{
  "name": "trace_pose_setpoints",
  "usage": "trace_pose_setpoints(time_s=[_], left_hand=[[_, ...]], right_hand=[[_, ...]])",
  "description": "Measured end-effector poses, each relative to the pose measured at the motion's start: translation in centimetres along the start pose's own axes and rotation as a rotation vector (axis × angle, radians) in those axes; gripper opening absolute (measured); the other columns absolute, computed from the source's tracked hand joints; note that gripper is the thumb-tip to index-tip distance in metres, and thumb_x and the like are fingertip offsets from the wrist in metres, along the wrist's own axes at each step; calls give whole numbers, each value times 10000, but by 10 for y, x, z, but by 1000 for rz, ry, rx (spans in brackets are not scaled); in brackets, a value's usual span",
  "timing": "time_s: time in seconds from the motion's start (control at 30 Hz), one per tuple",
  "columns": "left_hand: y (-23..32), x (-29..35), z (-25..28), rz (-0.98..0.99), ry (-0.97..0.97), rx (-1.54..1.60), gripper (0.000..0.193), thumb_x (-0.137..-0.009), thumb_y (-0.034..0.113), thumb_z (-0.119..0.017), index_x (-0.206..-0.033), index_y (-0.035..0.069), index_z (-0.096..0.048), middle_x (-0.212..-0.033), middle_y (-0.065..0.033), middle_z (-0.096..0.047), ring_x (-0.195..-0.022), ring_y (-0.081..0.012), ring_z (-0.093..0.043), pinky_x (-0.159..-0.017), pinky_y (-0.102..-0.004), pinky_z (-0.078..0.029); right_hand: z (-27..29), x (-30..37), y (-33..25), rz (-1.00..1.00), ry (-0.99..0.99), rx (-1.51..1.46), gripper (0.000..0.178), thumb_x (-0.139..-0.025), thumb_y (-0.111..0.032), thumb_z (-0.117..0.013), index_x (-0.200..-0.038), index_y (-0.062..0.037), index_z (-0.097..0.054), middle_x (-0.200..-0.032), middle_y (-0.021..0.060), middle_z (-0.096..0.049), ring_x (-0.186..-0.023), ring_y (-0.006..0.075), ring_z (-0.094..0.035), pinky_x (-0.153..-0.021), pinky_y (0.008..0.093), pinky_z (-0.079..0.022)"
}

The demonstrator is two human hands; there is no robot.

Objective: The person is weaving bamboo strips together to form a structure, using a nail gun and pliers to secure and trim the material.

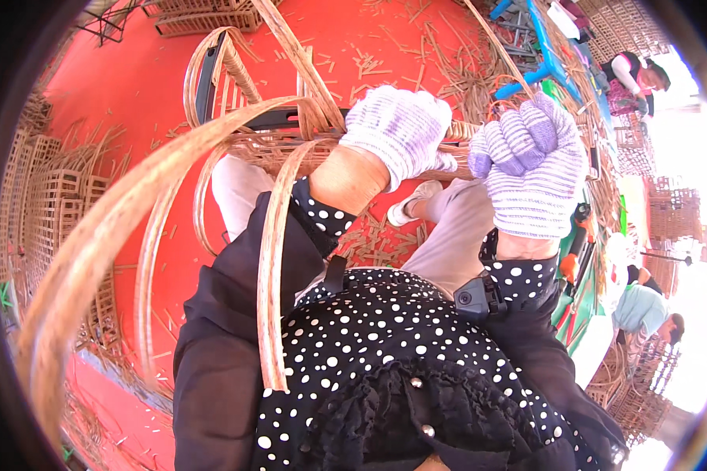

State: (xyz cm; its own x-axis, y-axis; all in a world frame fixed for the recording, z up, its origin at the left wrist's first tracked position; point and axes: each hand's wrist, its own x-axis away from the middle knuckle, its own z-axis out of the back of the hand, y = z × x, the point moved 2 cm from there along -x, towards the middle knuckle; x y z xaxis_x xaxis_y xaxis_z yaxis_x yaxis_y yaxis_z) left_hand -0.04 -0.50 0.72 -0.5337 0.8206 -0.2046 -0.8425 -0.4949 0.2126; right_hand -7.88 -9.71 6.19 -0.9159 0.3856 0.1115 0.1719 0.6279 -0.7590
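A half-woven brown rattan basket (251, 151) with a black metal frame (277, 118) sits across my knees. My left hand (397, 129), in a white and purple knitted glove, is closed over its near woven edge, the fingertips hidden. My right hand (532, 161), gloved alike, makes a fist just right of the basket. A thin cane strip (498, 41) runs from the top of that fist up and away. Long flat rattan strips (271, 282) hang loose from the basket's left side, some curving close to me.
Cut rattan scraps (381, 251) litter the red floor (165, 259). Woven baskets (55, 196) are stacked at the left. A blue metal frame (548, 47) stands at the far right. An orange-handled tool (569, 265) lies beside my right forearm. Other people (640, 310) sit at the right.
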Motion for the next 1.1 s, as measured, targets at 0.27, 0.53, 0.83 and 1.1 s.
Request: trace_pose_setpoints(time_s=[0.27,0.53,0.83,1.1], left_hand=[[-1,26,-10,-24,256,-54,526,-625,557,-645,-893,113,-551,-853,-51,-587,-790,-214,-599,-671,-368,-478],[2,39,-16,-72,388,-52,478,-669,565,-610,-801,108,-569,-731,-54,-578,-732,-214,-591,-626,-366,-452],[14,36,-24,-98,380,-27,474,-675,542,-626,-874,117,-563,-719,-32,-556,-666,-204,-583,-612,-340,-460],[15,52,-12,-77,534,75,536,-626,336,-718,-1109,170,-558,-835,-15,-579,-625,-212,-576,-571,-328,-460]], right_hand=[[-4,12,-4,39,26,137,429,-890,-230,-412,-482,-192,-287,-400,-40,-218,-336,132,-230,-399,337,-303],[-25,29,-3,69,92,223,427,-878,-204,-412,-477,-187,-268,-397,-34,-196,-333,129,-181,-368,314,-278],[-10,9,-13,42,-57,282,433,-883,-230,-432,-486,-187,-266,-401,-39,-202,-328,116,-193,-375,293,-266],[-5,-73,13,-180,53,373,370,-850,-285,-461,-508,-189,-355,-392,-24,-308,-273,134,-270,-274,281,-242]])
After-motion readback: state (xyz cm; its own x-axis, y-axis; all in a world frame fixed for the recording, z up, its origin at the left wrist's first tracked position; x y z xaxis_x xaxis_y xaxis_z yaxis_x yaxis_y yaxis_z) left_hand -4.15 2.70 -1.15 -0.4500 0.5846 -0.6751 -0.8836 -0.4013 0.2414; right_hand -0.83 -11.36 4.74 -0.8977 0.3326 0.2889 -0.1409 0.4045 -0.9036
